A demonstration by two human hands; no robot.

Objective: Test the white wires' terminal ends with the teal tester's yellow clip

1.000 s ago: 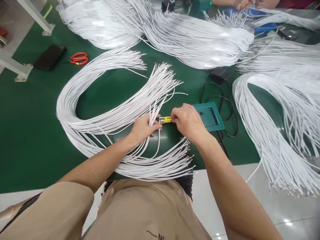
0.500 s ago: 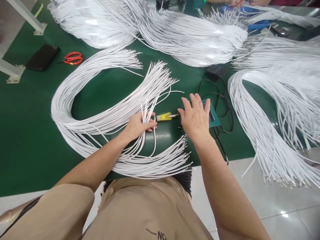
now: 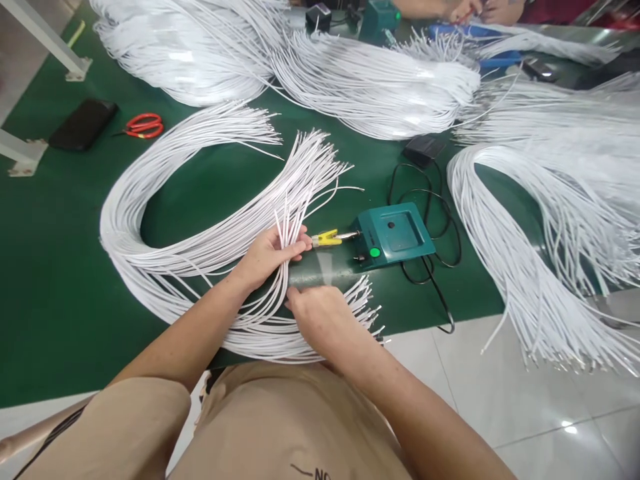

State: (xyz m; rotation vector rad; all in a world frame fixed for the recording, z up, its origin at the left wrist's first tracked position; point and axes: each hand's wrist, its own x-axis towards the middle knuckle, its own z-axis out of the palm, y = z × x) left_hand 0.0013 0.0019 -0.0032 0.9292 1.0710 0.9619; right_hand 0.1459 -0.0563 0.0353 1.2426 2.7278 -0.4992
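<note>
Several white wires (image 3: 284,235) stand up out of my left hand (image 3: 267,257), which is closed around them over the table. Just right of its fingertips is a yellow clip-like tip (image 3: 326,238) on a metal rod, joined to a small teal box (image 3: 393,233) with a lit green button. My right hand (image 3: 323,320) is closed, its fingertips pinched together beside the wires below my left hand. What it pinches is hidden. Under both hands lies a large curved bundle of white wires (image 3: 125,220), with loose ends pointing right.
Red-handled scissors (image 3: 144,125) and a dark flat case (image 3: 84,125) lie at the left on the green table (image 3: 50,300). More wire bundles (image 3: 370,87) fill the back and right side. A black cord (image 3: 457,247) loops behind the box. Another person's hands (image 3: 480,10) work at the far edge.
My right hand has left the teal box and moved down and left to the wires, its fingers now closed. The single wire hanging in front of my left hand no longer shows there.
</note>
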